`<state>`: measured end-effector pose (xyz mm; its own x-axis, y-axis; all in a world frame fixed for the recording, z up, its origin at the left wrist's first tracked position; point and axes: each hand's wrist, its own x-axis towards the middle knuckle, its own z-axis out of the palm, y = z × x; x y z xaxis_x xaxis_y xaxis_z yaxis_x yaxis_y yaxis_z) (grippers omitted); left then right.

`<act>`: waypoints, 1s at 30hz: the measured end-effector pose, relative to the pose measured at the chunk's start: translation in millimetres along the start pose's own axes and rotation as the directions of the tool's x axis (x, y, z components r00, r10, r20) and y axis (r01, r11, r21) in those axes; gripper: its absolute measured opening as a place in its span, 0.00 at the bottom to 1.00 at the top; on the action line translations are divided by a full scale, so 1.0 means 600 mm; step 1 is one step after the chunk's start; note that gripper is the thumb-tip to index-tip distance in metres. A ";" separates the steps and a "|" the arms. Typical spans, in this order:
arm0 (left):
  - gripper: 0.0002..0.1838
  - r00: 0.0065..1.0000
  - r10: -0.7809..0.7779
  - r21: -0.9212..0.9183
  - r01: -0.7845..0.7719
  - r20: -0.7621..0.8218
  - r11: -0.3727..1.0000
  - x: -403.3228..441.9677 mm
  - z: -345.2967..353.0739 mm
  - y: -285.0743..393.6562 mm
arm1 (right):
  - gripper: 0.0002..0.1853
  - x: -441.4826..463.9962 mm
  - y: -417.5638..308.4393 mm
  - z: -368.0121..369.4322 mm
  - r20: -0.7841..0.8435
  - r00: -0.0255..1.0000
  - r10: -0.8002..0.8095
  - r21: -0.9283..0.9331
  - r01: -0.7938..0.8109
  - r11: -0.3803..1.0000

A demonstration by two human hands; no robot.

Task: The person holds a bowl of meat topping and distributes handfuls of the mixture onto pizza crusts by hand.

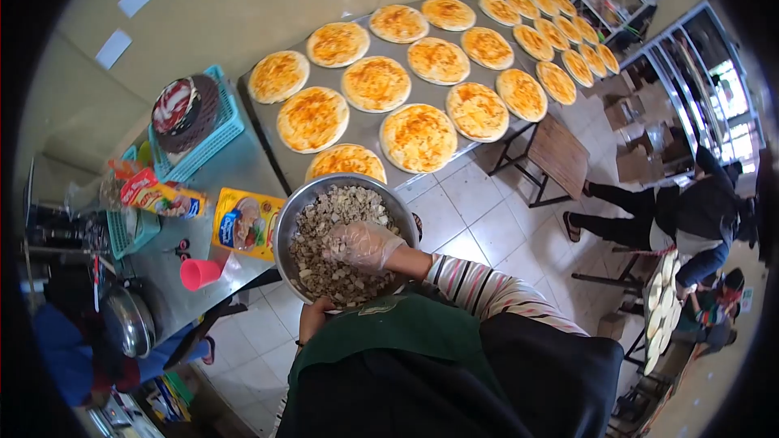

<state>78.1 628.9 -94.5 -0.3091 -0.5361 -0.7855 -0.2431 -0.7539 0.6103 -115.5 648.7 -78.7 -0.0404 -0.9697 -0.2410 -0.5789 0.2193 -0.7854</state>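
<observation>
A large metal bowl [281, 272] sits right in front of my body, holding a crumbly, greyish-brown chopped filling [350, 201]. My right hand [365, 245], in a clear plastic glove, is down in the bowl with its fingers bunched in the filling; the fingertips are partly hidden. At the bowl's near rim, my left hand [313, 320] grips the edge, its fingers partly covered by the bowl and apron. Just beyond the bowl, several round flat breads [418, 138] with orange-brown tops lie in rows on a metal table [268, 126].
On the left steel table [235, 272] are a yellow packet [245, 223], a red cup [200, 273], scissors [183, 248] and a turquoise basket [219, 134]. A wooden stool [556, 154] stands beyond the bread table. Other people work at right, near a table with pale dough rounds [661, 308].
</observation>
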 end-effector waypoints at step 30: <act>0.11 0.924 0.202 0.675 -0.376 0.324 0.636 0.034 -0.052 -0.084 | 0.18 0.018 0.071 0.123 0.129 0.950 -0.285 0.627 0.144 0.765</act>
<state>112.8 643.9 -144.4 -0.6328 -0.5250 -0.5692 -0.6586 -0.0217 0.7522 -80.5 655.7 -157.1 0.2319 -0.9695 -0.0791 0.0619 0.0958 -0.9935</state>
